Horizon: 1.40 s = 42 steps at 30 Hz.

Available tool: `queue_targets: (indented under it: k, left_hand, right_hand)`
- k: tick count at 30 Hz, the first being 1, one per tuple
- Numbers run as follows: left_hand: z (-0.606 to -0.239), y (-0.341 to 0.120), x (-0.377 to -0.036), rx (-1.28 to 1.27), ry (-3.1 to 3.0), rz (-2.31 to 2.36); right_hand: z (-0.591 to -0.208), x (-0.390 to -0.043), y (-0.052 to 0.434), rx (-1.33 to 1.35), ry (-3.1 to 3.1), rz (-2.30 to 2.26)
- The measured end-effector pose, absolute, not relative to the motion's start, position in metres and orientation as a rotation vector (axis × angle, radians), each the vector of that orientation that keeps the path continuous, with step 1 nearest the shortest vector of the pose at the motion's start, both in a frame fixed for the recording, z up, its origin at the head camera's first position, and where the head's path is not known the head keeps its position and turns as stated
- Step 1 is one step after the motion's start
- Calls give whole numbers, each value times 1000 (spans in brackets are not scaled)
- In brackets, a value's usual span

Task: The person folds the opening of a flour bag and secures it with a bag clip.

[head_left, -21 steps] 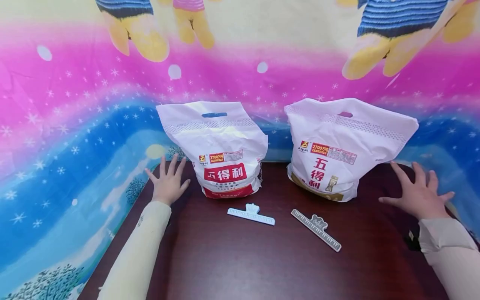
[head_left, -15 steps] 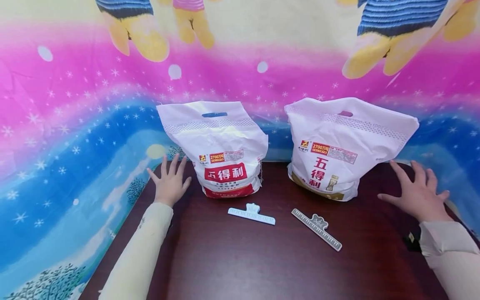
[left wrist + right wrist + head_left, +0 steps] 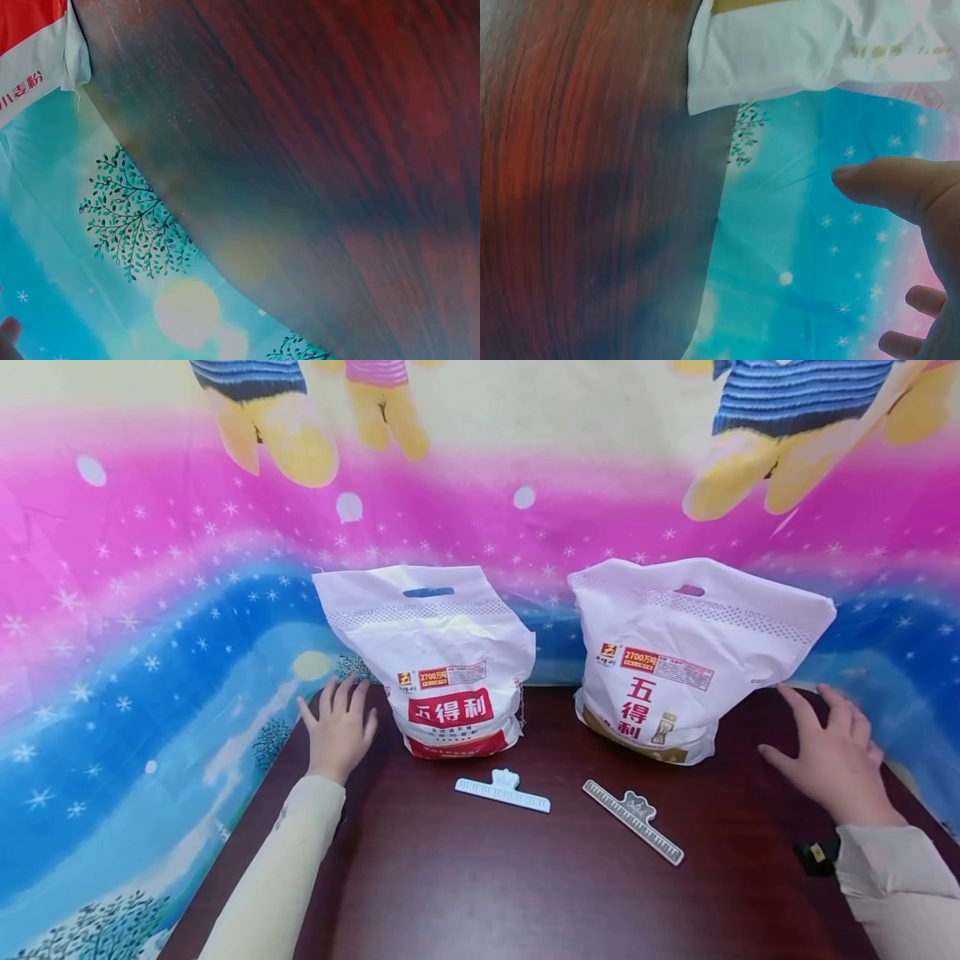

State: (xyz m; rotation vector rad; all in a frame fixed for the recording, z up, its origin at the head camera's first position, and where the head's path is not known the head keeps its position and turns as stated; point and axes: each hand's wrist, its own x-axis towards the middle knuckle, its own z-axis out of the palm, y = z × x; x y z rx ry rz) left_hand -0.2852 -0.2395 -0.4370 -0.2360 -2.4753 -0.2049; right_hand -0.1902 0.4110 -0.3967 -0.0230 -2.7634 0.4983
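Note:
Two white flour bags stand upright at the back of the dark table. The left flour bag (image 3: 450,660) has a red label; the right flour bag (image 3: 675,660) has a gold band near its base. In front of them lie a pale blue sealing clip (image 3: 502,791) and a grey sealing clip (image 3: 633,818). My left hand (image 3: 339,731), fingers spread, is just left of the red-labelled bag and holds nothing. To the right of the gold-banded bag is my right hand (image 3: 832,756), also holding nothing. Its thumb (image 3: 885,184) shows below that bag in the right wrist view.
Behind the bags hangs a patterned cloth (image 3: 487,502) in pink and blue, which also runs along both sides. The dark wooden table (image 3: 487,893) ends close behind the bags. A small black object (image 3: 817,857) is at the right wrist.
The fingers of both hands have come a little closer together and bent slightly. My right hand has turned a little. The bags and clips stay where they were.

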Motion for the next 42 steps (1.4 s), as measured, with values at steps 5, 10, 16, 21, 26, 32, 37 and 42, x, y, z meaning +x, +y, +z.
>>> queue_targets:
  k: [5,10,16,21,26,32,37,42]
  left_hand:
    - [-438,-238,-285,-286,-2350,-193]
    - [-436,-235,-287,-317,-2233,-199]
    - [-435,-231,-285,-343,-2091,-218]
    - [-430,-226,-283,-364,-2017,-247]
    - [-422,-220,-281,-383,-1996,-283]
    - [-419,-210,-280,-421,-1963,-274]
    - [-415,-202,-278,-457,-1926,-254]
    - [-407,-196,-278,-476,-1924,-257]
  right_hand:
    - [-394,-185,402,-34,-2709,529]
    - [-388,-181,389,-41,-2604,557]
    - [-385,-179,369,12,-2366,585]
    - [-384,-178,358,45,-2227,618]
    - [-384,-180,346,75,-2121,661]
    - [-382,-184,322,-10,-2018,787]
    - [-380,-188,308,-14,-1936,830]
    - [-376,-188,300,26,-1936,832]
